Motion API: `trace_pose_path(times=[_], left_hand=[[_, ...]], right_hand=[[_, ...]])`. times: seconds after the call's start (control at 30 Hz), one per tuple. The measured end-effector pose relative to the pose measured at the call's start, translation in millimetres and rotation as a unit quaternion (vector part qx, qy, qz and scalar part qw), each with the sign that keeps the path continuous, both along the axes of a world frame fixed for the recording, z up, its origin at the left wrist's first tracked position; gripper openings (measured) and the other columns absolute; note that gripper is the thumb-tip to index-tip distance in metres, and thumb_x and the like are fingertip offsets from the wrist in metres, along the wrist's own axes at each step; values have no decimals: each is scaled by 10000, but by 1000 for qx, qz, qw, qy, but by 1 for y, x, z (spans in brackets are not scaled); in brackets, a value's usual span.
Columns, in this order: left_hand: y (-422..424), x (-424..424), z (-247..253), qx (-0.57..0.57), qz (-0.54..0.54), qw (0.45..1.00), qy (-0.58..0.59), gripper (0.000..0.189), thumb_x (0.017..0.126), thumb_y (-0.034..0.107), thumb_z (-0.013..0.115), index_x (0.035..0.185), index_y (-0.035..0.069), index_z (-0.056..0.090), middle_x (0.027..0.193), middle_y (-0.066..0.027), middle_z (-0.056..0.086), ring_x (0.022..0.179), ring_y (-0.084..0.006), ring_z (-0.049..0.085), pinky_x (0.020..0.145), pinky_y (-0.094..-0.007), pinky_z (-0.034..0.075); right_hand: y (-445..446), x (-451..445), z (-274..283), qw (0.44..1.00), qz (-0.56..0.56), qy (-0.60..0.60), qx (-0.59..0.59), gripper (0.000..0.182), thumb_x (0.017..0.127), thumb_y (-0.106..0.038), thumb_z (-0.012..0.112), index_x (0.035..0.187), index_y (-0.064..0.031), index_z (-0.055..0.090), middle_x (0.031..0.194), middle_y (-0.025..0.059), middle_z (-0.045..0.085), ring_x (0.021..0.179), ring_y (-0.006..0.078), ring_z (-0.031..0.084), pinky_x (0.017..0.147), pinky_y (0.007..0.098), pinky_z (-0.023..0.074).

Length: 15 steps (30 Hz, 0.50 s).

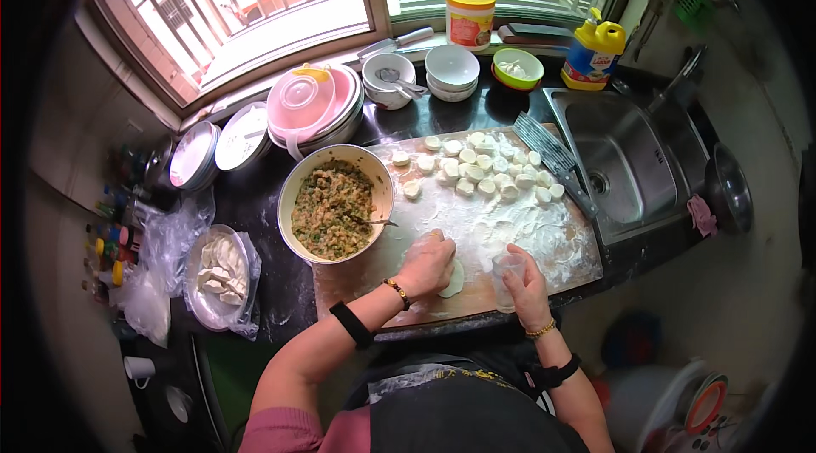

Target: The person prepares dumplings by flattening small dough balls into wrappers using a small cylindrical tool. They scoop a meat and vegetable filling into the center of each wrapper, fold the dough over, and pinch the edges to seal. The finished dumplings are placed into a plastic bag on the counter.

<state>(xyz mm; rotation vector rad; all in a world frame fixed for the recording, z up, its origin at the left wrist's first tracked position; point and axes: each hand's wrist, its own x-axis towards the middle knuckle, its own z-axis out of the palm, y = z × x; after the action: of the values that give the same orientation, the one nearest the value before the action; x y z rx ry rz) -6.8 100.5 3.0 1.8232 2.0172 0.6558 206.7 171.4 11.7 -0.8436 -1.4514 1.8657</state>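
My right hand (529, 290) is wrapped around a clear drinking glass (508, 278), held near the front edge of a floured wooden board (370, 297). My left hand (430, 267) is curled over a flat round dough wrapper (453, 281) lying on the board. Its fingertips are mostly hidden, so whether they pinch the dough cannot be seen. Left of the board's middle stands a bowl of minced filling (335, 211), with a utensil handle (382, 222) sticking out. Several small dough pieces (472, 171) are spread across the board's far part, amid loose flour (503, 223).
A cleaver (548, 150) rests on the board's right edge, beside a steel sink (637, 166). To the left, a plastic-lined dish (191, 297) holds pale folded pieces (223, 268). Stacked bowls (451, 74), plates (194, 156) and a yellow-capped detergent jug (593, 58) line the back.
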Motion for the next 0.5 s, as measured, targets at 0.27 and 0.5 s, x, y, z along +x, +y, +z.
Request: trace_pose_path(times=[0.27,0.5], left_hand=[[2,3,7,-79,35,996,0,115,724,134,639,794,62,583,799,-123,599,847,-329,585,780,-419,447],[2,4,9,-84,32,995,50,89,750,152,614,787,74,593,832,-124,602,853,-317,594,785,-433,430]], right_hand=[[-7,12,-8,1000,-9,23,-14,591,884,-225,688,1347,9,406,1117,54,553,1035,129,530,915,266,430],[-7,22,-12,999,-25,24,-10,587,881,-227,692,1344,-1,411,1111,55,553,1026,128,530,913,265,430]])
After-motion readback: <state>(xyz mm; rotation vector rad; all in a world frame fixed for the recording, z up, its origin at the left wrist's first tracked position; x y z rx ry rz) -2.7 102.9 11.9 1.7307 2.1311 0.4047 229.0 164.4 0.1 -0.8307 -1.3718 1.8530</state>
